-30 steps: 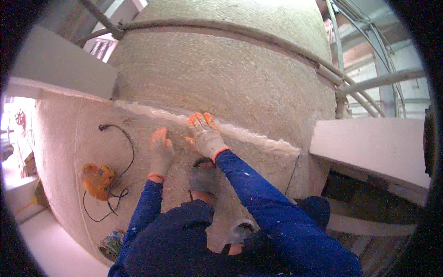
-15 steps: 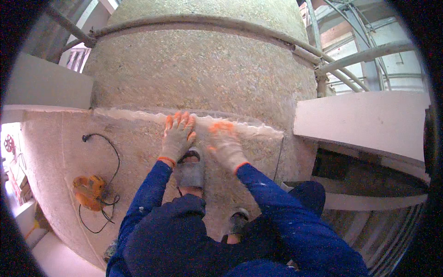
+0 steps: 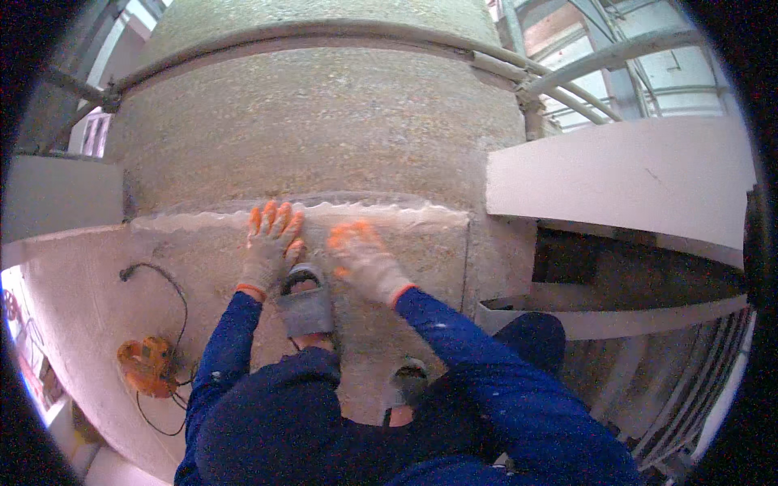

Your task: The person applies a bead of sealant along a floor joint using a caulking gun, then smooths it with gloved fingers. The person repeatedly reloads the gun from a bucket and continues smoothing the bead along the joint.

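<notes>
A long whitish strip (image 3: 421, 217) runs across the speckled slab in front of me. My left hand (image 3: 271, 247), in a grey glove with orange fingertips, lies with fingers spread at the strip's near edge, just ahead of a grey sandal (image 3: 304, 316) on my foot. My right hand (image 3: 365, 259), gloved alike, is a little to its right by the strip, fingers smeared by motion. An orange corded power tool (image 3: 146, 364) lies at left, its black cable (image 3: 178, 283) looped on the slab.
A metal pipe rail (image 3: 340, 34) crosses the far side, joining scaffold tubes (image 3: 616, 53) at upper right. Pale ledges flank the slab at left (image 3: 61, 194) and right (image 3: 616, 174). A dark recess (image 3: 600, 259) lies below the right ledge, above grey slats (image 3: 640, 389).
The view has turned, shifting the surroundings leftward. My left hand has reached forward to the strip and spread its fingers. My right hand has drawn slightly back from the strip and is blurred.
</notes>
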